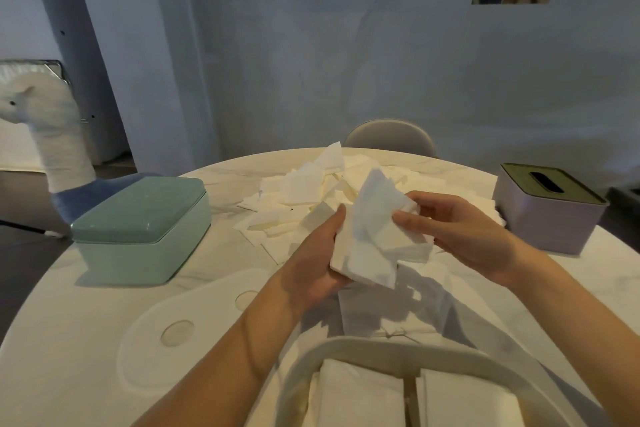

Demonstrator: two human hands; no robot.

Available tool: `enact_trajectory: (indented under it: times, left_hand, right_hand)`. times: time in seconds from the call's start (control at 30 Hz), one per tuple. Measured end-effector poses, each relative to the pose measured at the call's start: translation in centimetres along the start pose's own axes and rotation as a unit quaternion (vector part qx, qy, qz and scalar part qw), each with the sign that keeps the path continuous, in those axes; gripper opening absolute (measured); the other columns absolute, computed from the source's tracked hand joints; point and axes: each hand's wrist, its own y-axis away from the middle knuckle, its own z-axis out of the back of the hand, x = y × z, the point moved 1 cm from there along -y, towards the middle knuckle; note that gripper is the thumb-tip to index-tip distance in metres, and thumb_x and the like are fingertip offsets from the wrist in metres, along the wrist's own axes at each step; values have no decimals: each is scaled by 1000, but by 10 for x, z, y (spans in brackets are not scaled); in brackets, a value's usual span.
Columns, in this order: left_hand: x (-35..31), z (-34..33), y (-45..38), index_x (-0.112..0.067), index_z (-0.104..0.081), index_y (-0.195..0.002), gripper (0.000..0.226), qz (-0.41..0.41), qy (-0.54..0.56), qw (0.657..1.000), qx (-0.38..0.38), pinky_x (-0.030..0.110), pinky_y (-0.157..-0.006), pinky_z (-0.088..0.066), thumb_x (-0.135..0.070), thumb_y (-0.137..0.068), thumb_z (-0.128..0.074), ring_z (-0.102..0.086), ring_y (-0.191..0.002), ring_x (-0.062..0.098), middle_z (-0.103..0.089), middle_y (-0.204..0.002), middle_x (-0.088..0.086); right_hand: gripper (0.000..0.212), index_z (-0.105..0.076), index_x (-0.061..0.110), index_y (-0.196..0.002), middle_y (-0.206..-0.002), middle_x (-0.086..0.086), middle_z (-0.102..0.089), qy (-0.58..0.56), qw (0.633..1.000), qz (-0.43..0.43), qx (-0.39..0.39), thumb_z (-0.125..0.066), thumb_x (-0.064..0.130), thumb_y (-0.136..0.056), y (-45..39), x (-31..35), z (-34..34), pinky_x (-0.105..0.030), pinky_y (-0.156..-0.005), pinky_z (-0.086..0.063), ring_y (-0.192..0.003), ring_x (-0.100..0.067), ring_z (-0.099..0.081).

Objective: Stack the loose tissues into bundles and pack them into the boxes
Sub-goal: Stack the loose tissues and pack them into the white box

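Head view, one frame. Both hands raised above the round white marble-patterned tabletop [86, 340], sharing one small bundle of white paper tissues [374, 246].

Left hand [318, 253]: palm under the bundle's left edge, fingers curled beneath it, thumb lying up along the side. Right hand [460, 229]: thumb and fingers [408, 218] pinching the top sheet near its right corner; the sheet is lifted and creased.

Loose white tissues in a scattered pile [311, 191] lie on the tabletop just beyond the hands, toward the far edge.

Pale green rounded-rectangle tissue box with closed lid [142, 229] stands on the left. Lilac square tissue box with olive slotted lid [547, 208] stands on the right. White open box with rounded rim [346, 350] at the near edge, holding two neat stacks of folded tissues [363, 395] side by side.

Grey chair back [391, 137] shows behind the tabletop.
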Motion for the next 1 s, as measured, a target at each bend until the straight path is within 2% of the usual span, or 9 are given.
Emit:
enact_trajectory:
  times: [0.07,0.13,0.2,0.3,0.4,0.53,0.7,0.83,1.0]
  left_hand:
    - [3,-5,0,-18,-42,-156,65,3,6,1000,7,59,-106,-45,-61,-107,-36,-53,-130,37,-50,-152,16]
    - [6,-12,4,-18,-51,-149,66,-9,11,1000,6,51,-90,-58,-64,-103,-38,-62,-116,36,-64,-134,17]
    - [7,-15,6,-20,-56,-143,62,-12,16,1000,3,44,-82,-60,-64,-102,-38,-65,-107,31,-69,-125,16]
    - [8,-15,7,-22,-56,-144,62,-13,42,999,-26,45,-88,-55,-64,-101,-41,-61,-113,31,-65,-134,17]
    - [9,-14,6,-21,-57,-145,62,-9,43,999,-12,45,-92,-50,-63,-101,-47,-55,-118,31,-60,-139,18]
    - [8,-15,7,-19,-55,-148,64,15,24,1000,2,47,-93,-51,-62,-102,-46,-57,-115,32,-59,-138,18]
    - [8,-21,14,-18,-58,-143,57,32,44,998,-8,39,-86,-52,-57,-104,-45,-63,-95,27,-67,-119,17]
    - [8,-19,13,-16,-58,-144,58,7,16,1000,-26,36,-76,-54,-56,-103,-47,-64,-84,24,-68,-111,17]
    - [3,-13,15,-15,-63,-135,45,-9,41,998,-56,44,-81,-56,-45,-105,-50,-66,-92,34,-71,-106,20]
  right_hand:
    - [28,-74,25,-107,-101,8,-75,124,989,25,-74,-74,41,-85,-6,-8,-4,-22,-81,-57,-94,-12,-71]
    - [27,-71,32,-107,-102,17,-72,231,964,30,-131,-76,44,-84,-11,-14,-6,-16,-78,-55,-93,-7,-69]
    - [31,-69,34,-107,-102,21,-70,251,957,22,-146,-78,47,-80,-12,-16,-6,-12,-73,-53,-90,-5,-68]
    - [35,-69,30,-106,-99,16,-71,244,957,18,-159,-82,46,-77,-11,-17,-1,-16,-72,-55,-87,-8,-69]
    - [31,-70,27,-102,-97,12,-73,214,962,23,-170,-79,46,-79,-11,-16,2,-21,-76,-59,-89,-11,-70]
    - [34,-69,30,-102,-91,15,-73,197,966,23,-163,-81,47,-74,-11,-15,-1,-12,-64,-54,-80,-2,-69]
    - [46,-67,31,-101,-93,18,-69,259,949,44,-173,-74,58,-65,-14,-19,-4,-14,-71,-54,-81,-8,-66]
    - [39,-70,26,-97,-87,12,-71,201,962,22,-183,-74,54,-71,-12,-18,3,-17,-68,-53,-82,-13,-68]
    - [15,-76,25,-102,-96,8,-73,-24,992,39,-114,-64,31,-95,-4,3,6,-27,-81,-54,-93,-15,-67]
